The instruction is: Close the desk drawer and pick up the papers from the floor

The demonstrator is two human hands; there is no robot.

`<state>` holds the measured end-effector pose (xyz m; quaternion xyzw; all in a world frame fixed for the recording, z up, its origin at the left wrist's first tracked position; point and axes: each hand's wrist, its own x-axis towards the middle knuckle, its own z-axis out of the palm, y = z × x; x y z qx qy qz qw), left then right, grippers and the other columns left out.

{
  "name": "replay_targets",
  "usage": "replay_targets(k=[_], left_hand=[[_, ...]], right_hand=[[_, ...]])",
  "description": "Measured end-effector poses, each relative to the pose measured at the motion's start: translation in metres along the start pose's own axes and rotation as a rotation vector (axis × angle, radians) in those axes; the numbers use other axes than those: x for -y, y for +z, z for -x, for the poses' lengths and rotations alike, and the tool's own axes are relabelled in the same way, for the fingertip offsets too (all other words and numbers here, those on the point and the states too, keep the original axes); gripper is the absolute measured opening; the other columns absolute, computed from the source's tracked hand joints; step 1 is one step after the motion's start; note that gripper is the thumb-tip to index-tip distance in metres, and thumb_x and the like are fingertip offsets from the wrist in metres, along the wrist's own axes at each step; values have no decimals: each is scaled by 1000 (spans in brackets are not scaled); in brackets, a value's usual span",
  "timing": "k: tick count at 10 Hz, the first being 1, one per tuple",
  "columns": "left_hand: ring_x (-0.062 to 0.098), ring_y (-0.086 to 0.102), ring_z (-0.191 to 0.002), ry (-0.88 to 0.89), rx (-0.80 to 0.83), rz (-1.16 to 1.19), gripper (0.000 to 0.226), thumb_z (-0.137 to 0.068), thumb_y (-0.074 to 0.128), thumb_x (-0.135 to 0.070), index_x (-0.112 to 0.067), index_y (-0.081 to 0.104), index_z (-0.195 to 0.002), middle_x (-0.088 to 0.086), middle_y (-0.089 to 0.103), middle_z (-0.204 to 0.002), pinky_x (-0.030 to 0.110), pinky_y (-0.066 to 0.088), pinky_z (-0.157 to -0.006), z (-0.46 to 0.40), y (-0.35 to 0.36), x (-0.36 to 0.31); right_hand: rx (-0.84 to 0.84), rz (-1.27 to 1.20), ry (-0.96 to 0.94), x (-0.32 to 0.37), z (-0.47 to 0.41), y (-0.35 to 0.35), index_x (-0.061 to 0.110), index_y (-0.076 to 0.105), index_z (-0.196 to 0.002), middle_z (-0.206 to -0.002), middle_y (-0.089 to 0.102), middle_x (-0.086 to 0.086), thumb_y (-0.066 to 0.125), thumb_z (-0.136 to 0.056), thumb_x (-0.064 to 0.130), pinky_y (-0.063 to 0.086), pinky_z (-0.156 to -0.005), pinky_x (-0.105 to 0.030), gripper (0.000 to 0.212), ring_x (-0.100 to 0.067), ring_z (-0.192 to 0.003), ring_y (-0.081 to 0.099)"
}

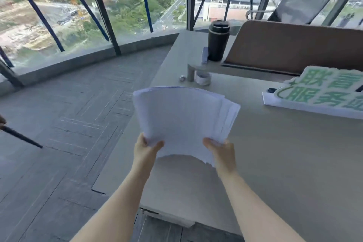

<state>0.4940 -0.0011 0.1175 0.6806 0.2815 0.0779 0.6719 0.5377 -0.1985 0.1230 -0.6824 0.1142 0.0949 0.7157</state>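
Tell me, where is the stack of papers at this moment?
In the head view, the stack of papers is at centre, held above the desk near its left edge, with the left hand and right hand gripping its lower corners.

Light: bright daylight through the tall glass windows [59,6], upper frame
Shadow: soft, under the white paper stack [182,120]
Blur: slight throughout
Distortion: wide-angle bending at edges

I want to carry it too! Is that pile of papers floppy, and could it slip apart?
Probably floppy: the papers curve while held only at the bottom edge by the left hand and right hand. Sheets already fan out on the right, so they could likely slide apart.
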Motion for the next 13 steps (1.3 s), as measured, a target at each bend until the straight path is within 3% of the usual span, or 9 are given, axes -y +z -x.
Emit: replay_targets(k=[1, 2, 4, 6, 7, 8, 10, 11, 13], left_hand=[[18, 63, -79, -45, 70, -9, 34, -71, 67, 0, -15, 65, -101, 2, 69, -89, 29, 49, -70, -20, 16, -4], [21, 55, -76, -62, 70, -92, 30, -67, 59, -7, -6, 61, -96, 6, 63, -86, 33, 44, -69, -38, 20, -4], [19, 46, -62, -77, 53, -262, 21, -63, 63, -7, 1, 52, -79, 6, 53, -71, 29, 35, -57, -83, -5, -27], [29, 63, -78, -199, 60, -385, 33, -54, 57, -11, -18, 62, -86, 7, 67, -84, 38, 50, -71, -157, -42, -13], [30, 66, -86, -214, 57, -502, 35, -67, 54, -3, -20, 61, -97, 4, 68, -88, 36, 51, -71, -182, -49, -3], [22, 59, -79, -175, 57, -585, 38, -73, 51, 0, -25, 58, -101, -2, 63, -86, 21, 40, -52, -197, -50, 4], [33, 51, -113, -134, -19, -809, 57, -72, 51, -10, -22, 52, -128, 11, 55, -119, 43, 48, -91, -213, -50, 16], [35, 44, -114, -95, -40, -919, 60, -76, 54, -11, -21, 45, -134, 13, 49, -122, 45, 44, -92, -204, -49, 12], [20, 54, -104, 187, -13, -824, 37, -84, 60, -18, -25, 58, -120, -1, 58, -108, 38, 51, -79, -134, -41, 8]], right_hand=[[41, -12, -6, 7, -16, 9, 1, 70, -97, -74, 75, 5, 65, -79, -7, 54, -62, -21, 21, -11, -70, 69], [-27, 103, 26, 4, -33, 12, 0, 71, -93, -76, 70, -1, 66, -79, 4, 49, -60, -26, 15, -18, -72, 65], [46, 343, 14, 23, -69, 37, 18, 61, -75, -45, 56, 15, 59, -74, 9, 37, -46, -22, 9, -5, -47, 48], [142, 396, 209, 6, -120, 95, 8, 65, -105, -104, 72, -8, 55, -77, 7, 53, -80, -34, 30, -27, -91, 66], [151, 402, 247, -11, -141, 116, 4, 62, -108, -110, 70, -17, 55, -81, 0, 54, -83, -38, 29, -26, -88, 64], [104, 503, 263, -24, -155, 124, 7, 62, -106, -109, 71, -17, 58, -79, 7, 56, -80, -42, 27, -25, -82, 64], [-53, 1114, 288, -25, -160, 130, 18, 43, -108, -108, 68, -3, 65, -74, 45, 44, -73, -32, 50, -28, -99, 67], [-84, 1190, 294, -22, -151, 126, 15, 39, -114, -109, 66, -7, 59, -78, 58, 40, -73, -34, 59, -29, -105, 65], [-4, 505, 161, 10, -92, 87, 18, 62, -75, -61, 56, 5, 54, -89, 28, 38, -60, -30, 19, -16, -59, 50]])
